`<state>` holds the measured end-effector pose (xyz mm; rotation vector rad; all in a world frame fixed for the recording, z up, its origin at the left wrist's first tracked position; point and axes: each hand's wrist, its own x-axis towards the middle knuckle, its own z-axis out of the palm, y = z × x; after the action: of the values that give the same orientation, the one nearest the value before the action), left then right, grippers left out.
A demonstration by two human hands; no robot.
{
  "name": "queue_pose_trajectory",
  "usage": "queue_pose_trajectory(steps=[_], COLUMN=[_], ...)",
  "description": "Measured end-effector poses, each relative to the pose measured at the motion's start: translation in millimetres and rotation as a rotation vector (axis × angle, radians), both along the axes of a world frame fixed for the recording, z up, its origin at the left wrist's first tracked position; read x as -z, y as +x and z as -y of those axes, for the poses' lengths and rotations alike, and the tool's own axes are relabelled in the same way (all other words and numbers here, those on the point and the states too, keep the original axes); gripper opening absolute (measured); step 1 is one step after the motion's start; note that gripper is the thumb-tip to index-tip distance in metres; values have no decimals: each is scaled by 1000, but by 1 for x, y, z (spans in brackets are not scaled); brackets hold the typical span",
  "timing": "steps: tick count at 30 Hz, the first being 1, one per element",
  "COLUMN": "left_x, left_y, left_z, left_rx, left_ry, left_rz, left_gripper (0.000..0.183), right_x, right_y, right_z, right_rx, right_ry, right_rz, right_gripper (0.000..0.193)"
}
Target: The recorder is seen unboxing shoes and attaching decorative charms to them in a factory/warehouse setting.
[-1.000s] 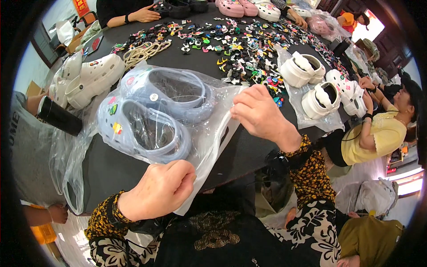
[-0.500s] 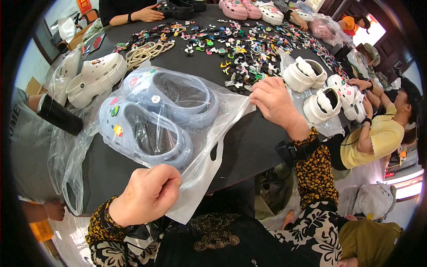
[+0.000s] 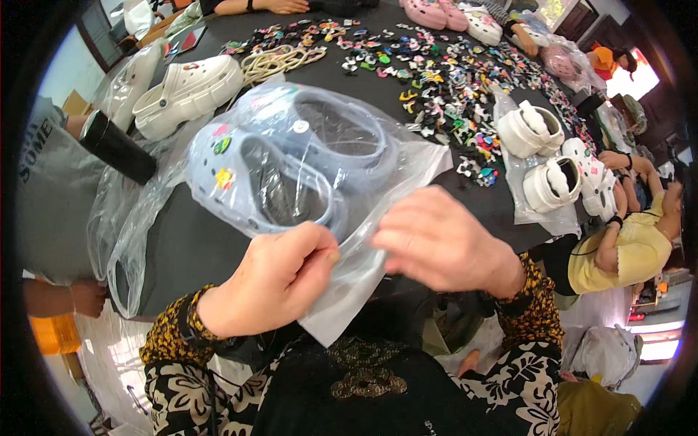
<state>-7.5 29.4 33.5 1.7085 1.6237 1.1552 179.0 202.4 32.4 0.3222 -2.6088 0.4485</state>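
Observation:
A pair of light blue clogs (image 3: 207,156) with small charms lies inside a clear plastic bag (image 3: 334,320) on the dark table. My left hand (image 3: 273,280) is closed in a pinch on the near edge of the bag, close to the heel of the nearer clog. Curled fingers of my right hand (image 3: 447,240) reach the bag's edge just right of the left hand. They are slightly blurred, and whether they grip the film is unclear. The bag's far right corner lies loose beyond that hand.
Many colourful shoe charms (image 3: 454,94) spread over the table (image 3: 218,258). White clogs (image 3: 193,94) and a cord bundle (image 3: 280,64) lie at the far left. Other white clogs (image 3: 531,131) rest on the right. A person in yellow (image 3: 618,251) sits there; a dark cylinder (image 3: 120,149) is at left.
My right hand has let go of the bag's far corner and moved down and left along its edge, close to the left hand. The left hand keeps its pinch; the view has shifted.

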Motion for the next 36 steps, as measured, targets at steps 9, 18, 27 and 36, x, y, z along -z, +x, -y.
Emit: queue_pose_trajectory(steps=[9, 18, 27, 36], left_x=[5, 11, -7, 25], left_y=[-3, 9, -16, -153], left_z=[4, 2, 11, -12], left_rx=[-82, 110, 3, -566], left_ry=[76, 223, 294, 332], left_rz=[63, -77, -199, -486], left_gripper=[5, 12, 16, 10], right_x=[37, 20, 25, 1], right_y=[4, -27, -75, -96], right_z=[23, 19, 1, 1], right_rx=[-155, 126, 443, 434], right_ry=[-77, 15, 125, 180], right_rz=[427, 117, 23, 289], right_gripper=[28, 47, 65, 70])
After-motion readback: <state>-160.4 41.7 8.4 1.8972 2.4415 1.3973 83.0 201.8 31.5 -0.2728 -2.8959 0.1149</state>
